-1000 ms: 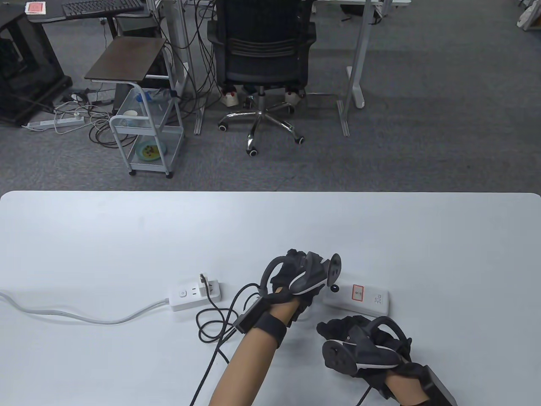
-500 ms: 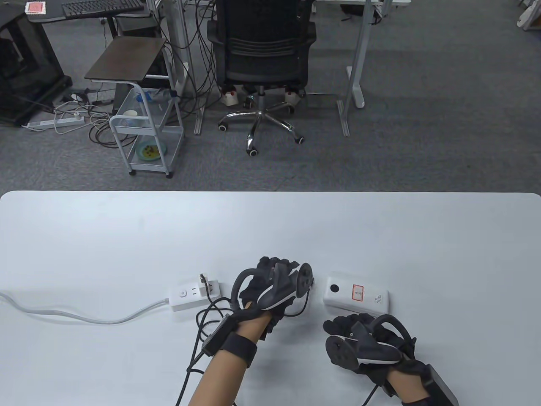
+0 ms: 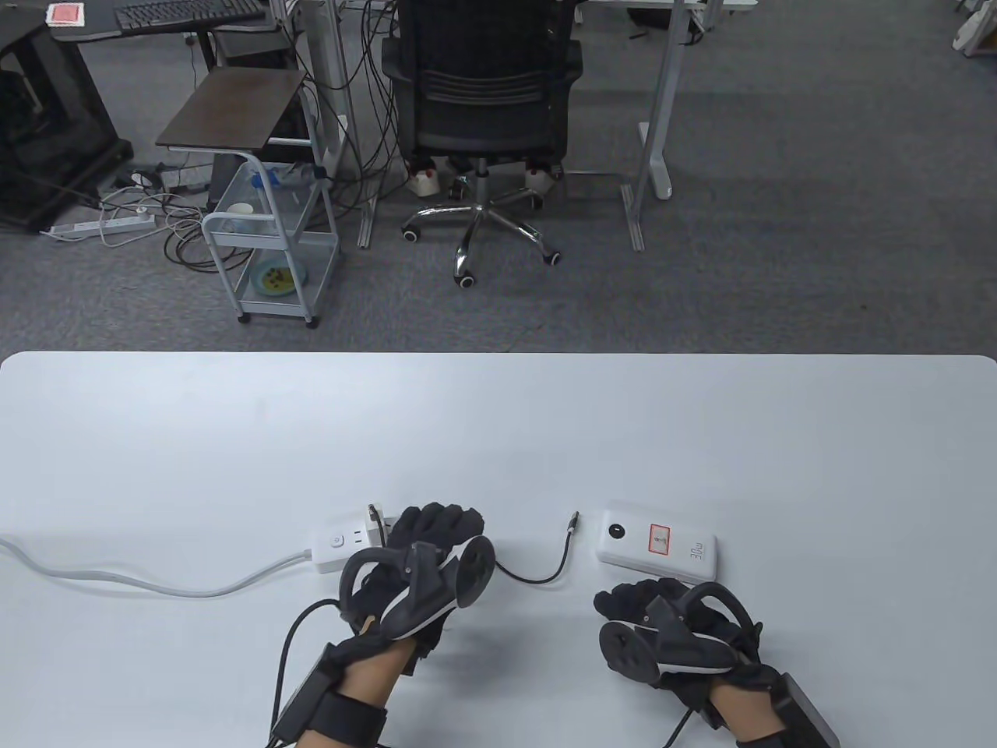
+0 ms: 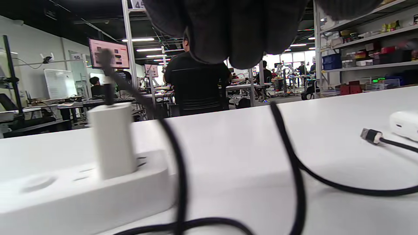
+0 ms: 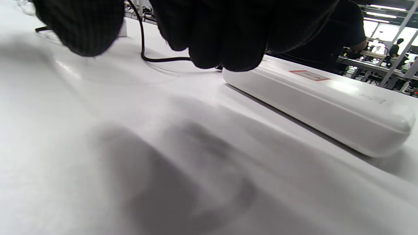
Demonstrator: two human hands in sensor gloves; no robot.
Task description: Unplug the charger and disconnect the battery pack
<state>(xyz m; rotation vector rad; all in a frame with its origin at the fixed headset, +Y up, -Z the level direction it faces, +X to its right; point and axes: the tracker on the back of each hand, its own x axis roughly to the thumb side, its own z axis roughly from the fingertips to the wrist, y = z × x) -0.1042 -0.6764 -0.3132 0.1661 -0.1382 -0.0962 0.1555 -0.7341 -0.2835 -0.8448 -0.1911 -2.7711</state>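
Observation:
The white battery pack (image 3: 658,545) lies flat on the table, and also shows in the right wrist view (image 5: 326,107). The black cable's plug (image 3: 574,520) lies free on the table just left of the pack, apart from it; it also shows in the left wrist view (image 4: 370,135). The white charger (image 3: 383,531) stands in the power strip (image 3: 339,548) with the cable in its top. My left hand (image 3: 432,538) hovers just right of the charger and holds nothing. My right hand (image 3: 654,623) rests on the table in front of the pack and holds nothing.
The black cable (image 3: 537,576) runs in a loop across the table between my hands. The strip's grey cord (image 3: 156,580) runs off to the left edge. An office chair (image 3: 483,117) and a small cart (image 3: 273,234) stand beyond the table's far edge.
My left hand pulled the cable plug out of the battery pack, let it go, and moved left to the charger. The right hand has barely moved.

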